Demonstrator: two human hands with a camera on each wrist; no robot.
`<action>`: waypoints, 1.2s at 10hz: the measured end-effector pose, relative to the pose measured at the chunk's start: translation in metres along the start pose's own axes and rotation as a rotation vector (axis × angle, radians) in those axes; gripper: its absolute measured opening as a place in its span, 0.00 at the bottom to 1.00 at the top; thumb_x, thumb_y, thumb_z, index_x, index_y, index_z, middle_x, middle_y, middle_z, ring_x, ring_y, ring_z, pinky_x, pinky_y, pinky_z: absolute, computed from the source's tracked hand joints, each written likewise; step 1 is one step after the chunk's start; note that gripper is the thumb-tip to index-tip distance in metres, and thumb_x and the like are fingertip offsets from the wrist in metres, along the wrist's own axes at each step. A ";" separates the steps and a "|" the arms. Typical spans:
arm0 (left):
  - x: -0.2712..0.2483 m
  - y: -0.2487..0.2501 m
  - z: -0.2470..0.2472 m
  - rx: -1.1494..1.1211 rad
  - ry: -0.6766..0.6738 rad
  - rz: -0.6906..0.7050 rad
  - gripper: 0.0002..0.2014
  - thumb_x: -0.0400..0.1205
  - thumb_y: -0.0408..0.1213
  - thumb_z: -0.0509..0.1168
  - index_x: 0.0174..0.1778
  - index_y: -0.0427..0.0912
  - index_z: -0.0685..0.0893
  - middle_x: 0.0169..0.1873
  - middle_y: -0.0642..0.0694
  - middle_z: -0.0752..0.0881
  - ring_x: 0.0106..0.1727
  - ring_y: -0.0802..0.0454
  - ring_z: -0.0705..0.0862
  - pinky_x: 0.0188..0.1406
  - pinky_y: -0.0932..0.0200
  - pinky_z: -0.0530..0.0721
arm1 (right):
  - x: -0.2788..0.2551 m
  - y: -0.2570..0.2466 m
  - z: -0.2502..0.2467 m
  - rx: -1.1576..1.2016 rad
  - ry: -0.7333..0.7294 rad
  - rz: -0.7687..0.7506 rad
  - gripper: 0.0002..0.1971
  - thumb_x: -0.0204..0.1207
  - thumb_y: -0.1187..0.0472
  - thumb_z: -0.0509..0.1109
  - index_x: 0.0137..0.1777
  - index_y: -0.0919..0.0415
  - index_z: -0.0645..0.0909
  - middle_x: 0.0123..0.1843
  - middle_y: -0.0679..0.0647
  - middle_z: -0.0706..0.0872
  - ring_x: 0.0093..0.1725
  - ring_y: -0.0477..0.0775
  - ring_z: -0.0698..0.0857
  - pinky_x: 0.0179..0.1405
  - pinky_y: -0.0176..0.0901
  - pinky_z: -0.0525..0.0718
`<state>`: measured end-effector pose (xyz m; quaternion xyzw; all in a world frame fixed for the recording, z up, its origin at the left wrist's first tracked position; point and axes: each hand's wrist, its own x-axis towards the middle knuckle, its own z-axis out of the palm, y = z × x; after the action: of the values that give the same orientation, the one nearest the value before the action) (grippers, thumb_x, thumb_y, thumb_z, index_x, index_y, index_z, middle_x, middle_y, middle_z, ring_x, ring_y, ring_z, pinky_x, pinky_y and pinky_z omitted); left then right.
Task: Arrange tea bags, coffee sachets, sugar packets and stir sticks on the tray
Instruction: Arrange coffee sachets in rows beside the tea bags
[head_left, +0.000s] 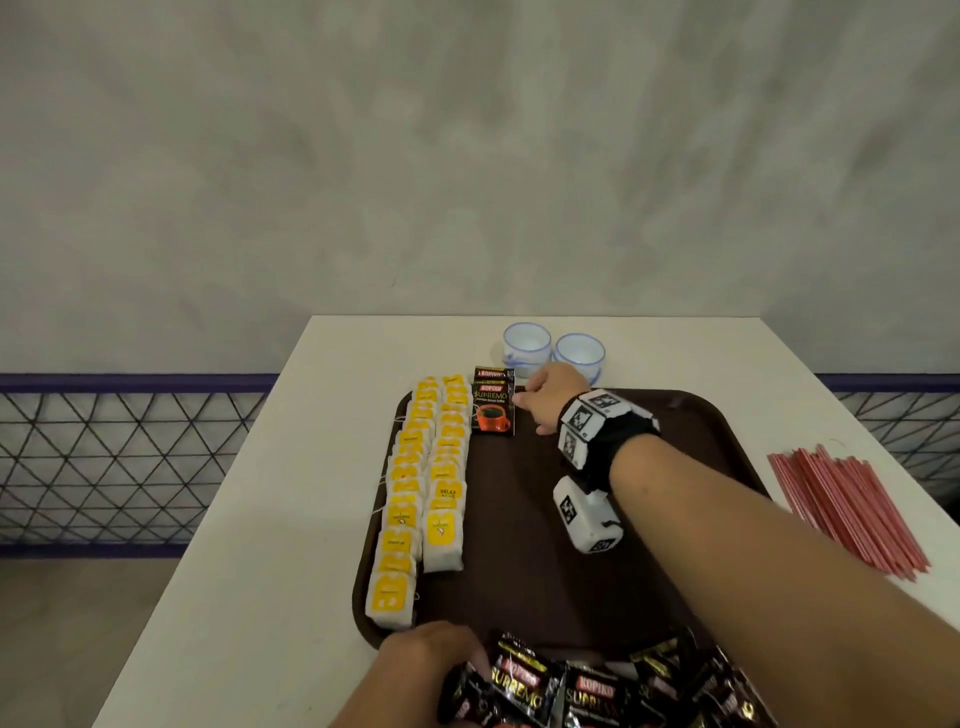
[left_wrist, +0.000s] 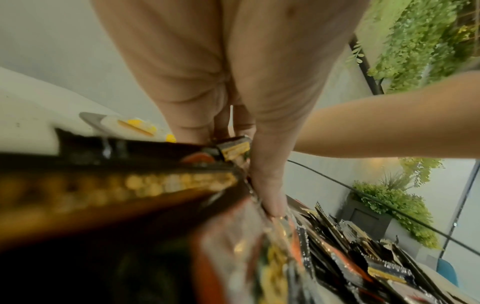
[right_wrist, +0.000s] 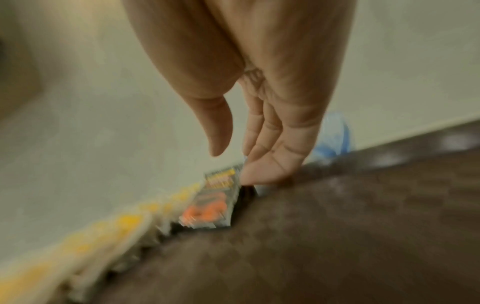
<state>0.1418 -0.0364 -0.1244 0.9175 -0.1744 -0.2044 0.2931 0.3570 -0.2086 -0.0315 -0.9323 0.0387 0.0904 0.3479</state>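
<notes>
A brown tray (head_left: 545, 571) holds two long rows of yellow-tagged tea bags (head_left: 415, 493) along its left side. Two black coffee sachets (head_left: 492, 410) lie overlapped at the far end, right of the tea bags. My right hand (head_left: 527, 408) is just right of them, fingers relaxed and holding nothing. In the right wrist view the fingertips (right_wrist: 257, 176) touch down beside the sachet (right_wrist: 210, 205). At the tray's near edge my left hand (head_left: 436, 660) grips sachets from a loose pile of coffee sachets (head_left: 597, 691). The thumb (left_wrist: 267, 195) presses on the held sachet (left_wrist: 155, 185).
Two white-and-blue cups (head_left: 525, 345) (head_left: 579, 353) stand on the white table behind the tray. A bundle of red stir sticks (head_left: 847, 509) lies on the table to the right. The table's left edge runs close to the tray. A metal lattice fence is beyond.
</notes>
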 end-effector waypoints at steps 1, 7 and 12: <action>-0.035 0.051 -0.028 0.012 0.066 -0.001 0.12 0.70 0.51 0.72 0.35 0.67 0.72 0.38 0.71 0.75 0.43 0.74 0.75 0.46 0.83 0.70 | -0.045 0.001 -0.021 0.035 -0.109 -0.123 0.07 0.75 0.57 0.73 0.46 0.58 0.79 0.40 0.55 0.83 0.38 0.56 0.85 0.43 0.48 0.88; -0.066 0.083 -0.059 -0.619 0.370 0.013 0.17 0.68 0.27 0.77 0.34 0.50 0.76 0.45 0.50 0.90 0.49 0.55 0.88 0.45 0.53 0.87 | -0.251 0.062 -0.047 0.391 -0.514 -0.119 0.19 0.75 0.54 0.74 0.64 0.48 0.75 0.56 0.49 0.86 0.51 0.54 0.87 0.47 0.47 0.88; -0.061 0.104 -0.073 -0.882 0.447 0.028 0.30 0.56 0.34 0.85 0.49 0.42 0.75 0.42 0.41 0.92 0.46 0.41 0.90 0.53 0.34 0.84 | -0.233 0.018 -0.041 0.748 -0.426 -0.226 0.16 0.79 0.68 0.68 0.65 0.55 0.77 0.54 0.57 0.90 0.41 0.57 0.90 0.26 0.44 0.85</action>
<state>0.1036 -0.0548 0.0099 0.7249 -0.0164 -0.0531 0.6866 0.1317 -0.2467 0.0333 -0.7013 -0.1058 0.2219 0.6691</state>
